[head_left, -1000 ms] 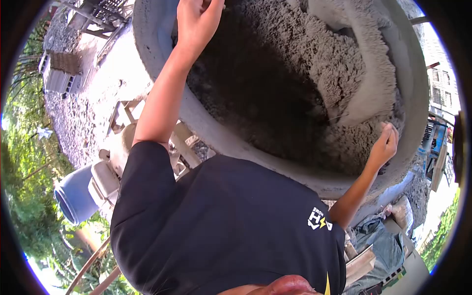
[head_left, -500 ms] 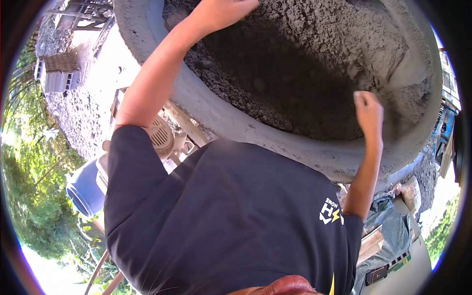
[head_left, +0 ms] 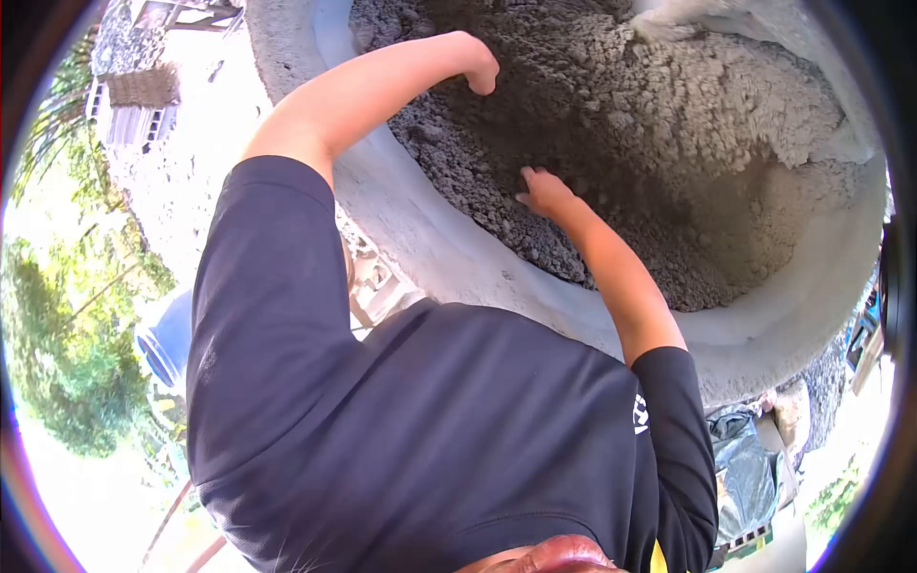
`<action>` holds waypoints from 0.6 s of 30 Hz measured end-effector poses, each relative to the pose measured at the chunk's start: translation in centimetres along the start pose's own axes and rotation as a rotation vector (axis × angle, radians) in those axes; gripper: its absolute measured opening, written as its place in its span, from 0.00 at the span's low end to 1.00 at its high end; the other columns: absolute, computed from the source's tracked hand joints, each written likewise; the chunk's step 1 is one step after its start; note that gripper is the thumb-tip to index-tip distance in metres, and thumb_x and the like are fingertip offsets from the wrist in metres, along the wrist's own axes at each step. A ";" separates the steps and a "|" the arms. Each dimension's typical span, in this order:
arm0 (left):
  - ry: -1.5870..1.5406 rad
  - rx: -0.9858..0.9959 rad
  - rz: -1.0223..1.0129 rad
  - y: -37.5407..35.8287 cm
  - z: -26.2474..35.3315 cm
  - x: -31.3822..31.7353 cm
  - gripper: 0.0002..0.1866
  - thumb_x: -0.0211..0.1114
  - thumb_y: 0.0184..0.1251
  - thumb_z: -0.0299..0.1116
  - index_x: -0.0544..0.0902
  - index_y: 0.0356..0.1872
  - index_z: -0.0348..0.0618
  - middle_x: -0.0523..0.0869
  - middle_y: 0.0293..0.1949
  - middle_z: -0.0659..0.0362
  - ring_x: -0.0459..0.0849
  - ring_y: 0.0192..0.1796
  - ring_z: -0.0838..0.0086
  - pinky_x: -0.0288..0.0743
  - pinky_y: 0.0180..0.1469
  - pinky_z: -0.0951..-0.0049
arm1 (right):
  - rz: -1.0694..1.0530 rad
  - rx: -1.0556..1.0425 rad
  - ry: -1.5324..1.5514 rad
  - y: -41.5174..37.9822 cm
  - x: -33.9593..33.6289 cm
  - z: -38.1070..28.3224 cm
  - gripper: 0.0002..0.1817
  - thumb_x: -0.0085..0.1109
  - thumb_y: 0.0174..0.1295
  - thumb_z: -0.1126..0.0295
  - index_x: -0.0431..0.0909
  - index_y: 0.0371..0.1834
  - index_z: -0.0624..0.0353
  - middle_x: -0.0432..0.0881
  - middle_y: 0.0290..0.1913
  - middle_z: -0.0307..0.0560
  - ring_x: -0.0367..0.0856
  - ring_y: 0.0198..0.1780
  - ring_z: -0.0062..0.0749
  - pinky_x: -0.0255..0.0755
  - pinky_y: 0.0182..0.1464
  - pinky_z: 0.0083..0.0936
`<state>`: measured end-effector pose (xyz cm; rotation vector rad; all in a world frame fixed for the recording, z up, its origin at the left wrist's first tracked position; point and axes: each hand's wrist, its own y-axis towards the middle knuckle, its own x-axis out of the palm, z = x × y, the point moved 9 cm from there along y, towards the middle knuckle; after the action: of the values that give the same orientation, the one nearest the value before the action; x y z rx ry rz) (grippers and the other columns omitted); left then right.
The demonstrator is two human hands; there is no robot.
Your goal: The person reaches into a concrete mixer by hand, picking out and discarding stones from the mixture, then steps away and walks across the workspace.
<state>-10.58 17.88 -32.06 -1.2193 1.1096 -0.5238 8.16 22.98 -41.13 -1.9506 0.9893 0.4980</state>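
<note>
The fingers of the right hand [head_left: 549, 195] are standing slightly spread over the near part of the large round grey basin [head_left: 430, 227]; whether they are touching anything cannot be told. The left hand [head_left: 482, 74] is bending downward over the basin's left part, its finger state being hidden. Crumbly grey cement-like mix [head_left: 755, 110] is lying inside the basin. A black short-sleeved shirt [head_left: 449, 420] is showing at the basin's near side. Outside the basin, a blue cylindrical barrel [head_left: 170, 334] is sitting leftward, and a crumpled grey-green sheet [head_left: 743, 468] is lying rightward.
</note>
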 end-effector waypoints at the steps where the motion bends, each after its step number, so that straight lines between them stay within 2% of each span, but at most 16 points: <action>1: 0.000 0.000 -0.017 0.8 -0.6 0.9 0.26 0.52 0.60 0.35 0.76 0.62 0.44 0.74 0.64 0.48 0.78 0.60 0.55 0.73 0.56 0.54 | -0.120 0.080 -0.026 -0.5 1.9 0.1 0.26 0.60 0.57 0.72 0.65 0.59 0.61 0.72 0.55 0.64 0.78 0.53 0.58 0.75 0.53 0.45; 2: -0.069 -0.072 0.019 1.3 -1.6 1.5 0.23 0.53 0.62 0.34 0.78 0.59 0.41 0.78 0.58 0.48 0.81 0.53 0.56 0.75 0.51 0.54 | -0.135 0.080 -0.066 -1.0 2.4 -0.1 0.29 0.61 0.53 0.76 0.63 0.59 0.59 0.71 0.55 0.64 0.77 0.52 0.61 0.74 0.52 0.46; 3: -0.143 -0.144 0.057 1.9 -2.6 2.0 0.20 0.54 0.63 0.34 0.80 0.55 0.38 0.82 0.52 0.47 0.83 0.46 0.57 0.76 0.45 0.54 | -0.148 0.075 -0.056 -1.9 2.0 -0.6 0.29 0.61 0.53 0.76 0.63 0.59 0.59 0.71 0.55 0.64 0.77 0.52 0.61 0.74 0.52 0.46; 4: -0.211 -0.104 -0.106 2.6 -2.9 3.6 0.26 0.57 0.64 0.39 0.73 0.63 0.42 0.74 0.63 0.47 0.81 0.53 0.54 0.76 0.52 0.53 | -0.164 0.048 -0.042 -2.6 1.1 -1.0 0.27 0.59 0.51 0.77 0.63 0.56 0.58 0.71 0.53 0.64 0.76 0.51 0.62 0.74 0.51 0.47; 5: -0.213 -0.108 -0.108 2.5 -2.9 3.9 0.26 0.57 0.64 0.39 0.73 0.63 0.42 0.74 0.63 0.47 0.81 0.53 0.54 0.76 0.52 0.53 | -0.172 0.022 -0.030 -3.1 0.4 -1.2 0.25 0.57 0.49 0.79 0.64 0.53 0.58 0.71 0.51 0.63 0.76 0.51 0.62 0.74 0.49 0.48; 7: -0.226 -0.024 -0.401 1.7 -1.4 6.4 0.28 0.58 0.62 0.40 0.72 0.64 0.43 0.71 0.67 0.47 0.81 0.57 0.55 0.76 0.55 0.55 | -0.132 0.010 0.008 -3.2 0.1 -0.1 0.26 0.58 0.47 0.79 0.64 0.52 0.56 0.72 0.49 0.61 0.76 0.50 0.60 0.73 0.50 0.48; 8: -0.123 0.027 -0.404 3.5 -1.1 7.3 0.31 0.59 0.58 0.40 0.71 0.65 0.42 0.70 0.67 0.48 0.80 0.57 0.56 0.74 0.57 0.56 | -0.165 -0.028 0.040 -3.4 0.0 -0.1 0.25 0.60 0.48 0.77 0.66 0.52 0.57 0.72 0.51 0.61 0.76 0.52 0.60 0.73 0.51 0.47; 9: -0.170 0.001 -0.343 7.9 -1.8 9.2 0.30 0.60 0.54 0.38 0.74 0.61 0.39 0.75 0.63 0.46 0.81 0.54 0.57 0.74 0.57 0.56 | -0.199 -0.065 0.071 -3.6 0.1 -0.3 0.24 0.62 0.50 0.76 0.67 0.51 0.58 0.72 0.52 0.62 0.76 0.53 0.59 0.73 0.52 0.47; 11: -0.149 0.002 -0.327 7.1 0.1 8.4 0.26 0.60 0.52 0.36 0.80 0.55 0.38 0.80 0.56 0.46 0.82 0.51 0.58 0.74 0.54 0.56 | -0.158 -0.064 0.061 -4.1 0.5 -0.4 0.22 0.61 0.51 0.75 0.68 0.51 0.58 0.73 0.52 0.62 0.76 0.53 0.58 0.73 0.52 0.47; 12: -0.146 0.003 -0.316 10.0 0.6 9.5 0.26 0.60 0.52 0.36 0.80 0.55 0.38 0.80 0.56 0.46 0.82 0.51 0.58 0.74 0.54 0.56 | -0.130 -0.063 0.054 -4.1 0.7 -0.4 0.21 0.60 0.51 0.75 0.69 0.50 0.58 0.74 0.52 0.61 0.76 0.53 0.57 0.73 0.52 0.47; 14: 0.678 0.595 -0.908 13.3 3.4 17.7 0.18 0.61 0.51 0.36 0.85 0.42 0.37 0.83 0.47 0.48 0.81 0.45 0.63 0.74 0.48 0.56 | -0.133 -0.048 0.019 -3.6 1.1 -1.1 0.24 0.63 0.50 0.73 0.68 0.51 0.58 0.76 0.51 0.60 0.76 0.54 0.56 0.73 0.53 0.44; 15: 0.856 0.814 -0.818 9.1 5.2 16.6 0.13 0.58 0.60 0.31 0.85 0.34 0.30 0.85 0.40 0.42 0.85 0.38 0.58 0.79 0.42 0.58 | -0.144 -0.032 -0.003 -3.5 1.6 -1.3 0.26 0.65 0.48 0.72 0.67 0.52 0.57 0.77 0.49 0.59 0.76 0.55 0.54 0.73 0.54 0.42; 16: 0.708 0.707 -0.687 12.6 5.5 18.3 0.17 0.60 0.54 0.39 0.86 0.40 0.39 0.84 0.43 0.55 0.79 0.43 0.67 0.70 0.48 0.55 | -0.161 -0.022 -0.074 -3.3 2.4 -1.4 0.27 0.65 0.48 0.71 0.67 0.53 0.57 0.77 0.49 0.58 0.77 0.54 0.53 0.73 0.54 0.42; 17: 0.806 0.960 -0.706 13.8 6.1 20.8 0.18 0.60 0.54 0.39 0.86 0.41 0.41 0.83 0.45 0.56 0.79 0.44 0.67 0.70 0.49 0.57 | -0.172 -0.003 -0.146 -3.0 2.5 -1.4 0.29 0.66 0.47 0.71 0.67 0.54 0.57 0.78 0.50 0.58 0.78 0.53 0.52 0.74 0.53 0.43; 18: 0.676 0.944 -0.682 17.2 5.8 23.6 0.18 0.61 0.53 0.40 0.87 0.42 0.43 0.83 0.48 0.54 0.79 0.44 0.65 0.71 0.49 0.58 | -0.203 -0.017 -0.138 -3.1 2.2 -1.9 0.28 0.66 0.47 0.70 0.67 0.54 0.57 0.78 0.49 0.58 0.79 0.53 0.52 0.74 0.52 0.43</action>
<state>0.51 6.73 -57.32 -0.5229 0.7556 -1.8403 11.91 21.35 -39.94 -1.9772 0.6937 0.5177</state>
